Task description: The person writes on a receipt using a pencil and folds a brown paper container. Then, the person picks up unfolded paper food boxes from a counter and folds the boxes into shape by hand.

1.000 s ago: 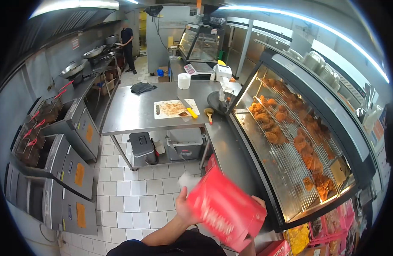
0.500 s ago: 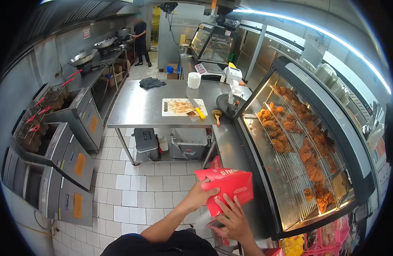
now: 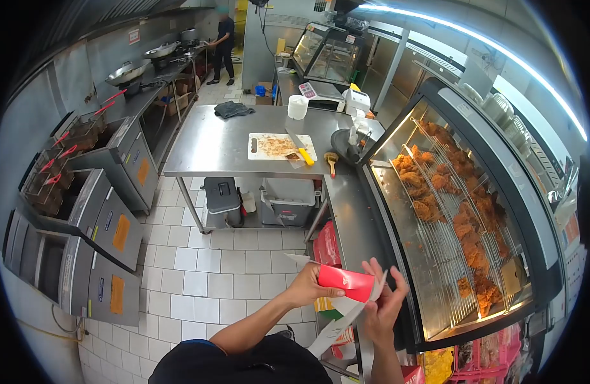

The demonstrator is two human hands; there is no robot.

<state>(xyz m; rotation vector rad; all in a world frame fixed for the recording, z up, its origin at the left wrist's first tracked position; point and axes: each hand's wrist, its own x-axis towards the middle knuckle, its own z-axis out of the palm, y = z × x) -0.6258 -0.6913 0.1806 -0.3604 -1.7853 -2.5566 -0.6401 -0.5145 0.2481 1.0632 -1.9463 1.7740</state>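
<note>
A red food carton, partly folded with pale inner flaps, is held in front of my body. My left hand grips its left end, thumb on the near side. At its right end, my right hand holds an upright flap, with the thumb low and the fingers bent behind it. A long pale flap hangs down toward my lap. Some of my right fingertips are hidden behind the carton.
A heated display case with fried chicken stands on the right. Ahead, a steel table carries a cutting board, a yellow-handled knife and a brush. Fryers line the left. A person stands at the back.
The carton has turned from its broad printed face to a narrower side, and its flaps now stand out. My right hand has moved from lying across the face up to the right end.
</note>
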